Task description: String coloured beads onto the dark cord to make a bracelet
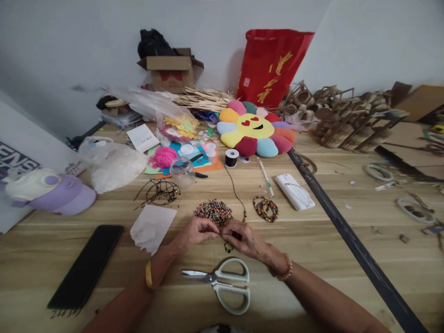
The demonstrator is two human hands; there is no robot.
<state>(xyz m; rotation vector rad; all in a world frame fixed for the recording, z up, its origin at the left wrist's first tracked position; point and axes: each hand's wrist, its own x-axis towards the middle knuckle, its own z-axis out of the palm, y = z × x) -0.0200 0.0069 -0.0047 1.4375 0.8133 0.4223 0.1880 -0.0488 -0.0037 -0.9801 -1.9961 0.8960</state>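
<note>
My left hand [200, 230] is closed in a pinch, its fingertips almost meeting those of the other hand; what sits in them is too small to make out. My right hand [244, 238] is closed on a beaded cord [228, 247], a short beaded length hanging below the fingers. Beyond that hand, more beads sit on the black cord [237, 192], which runs back to a spool [231, 158]. Just past my fingertips lies a heap of small multicoloured beads [213, 211]. White-handled scissors [222, 282] rest on the wooden table nearer me, blades pointing left.
Finished bead bracelets [265, 209] and a white power bank [294, 191] lie to the right. On the left are a black phone [86, 266], crumpled paper [152, 227] and black cord scraps [160, 192]. A clear jar [182, 171] and flower cushion [255, 128] stand farther back.
</note>
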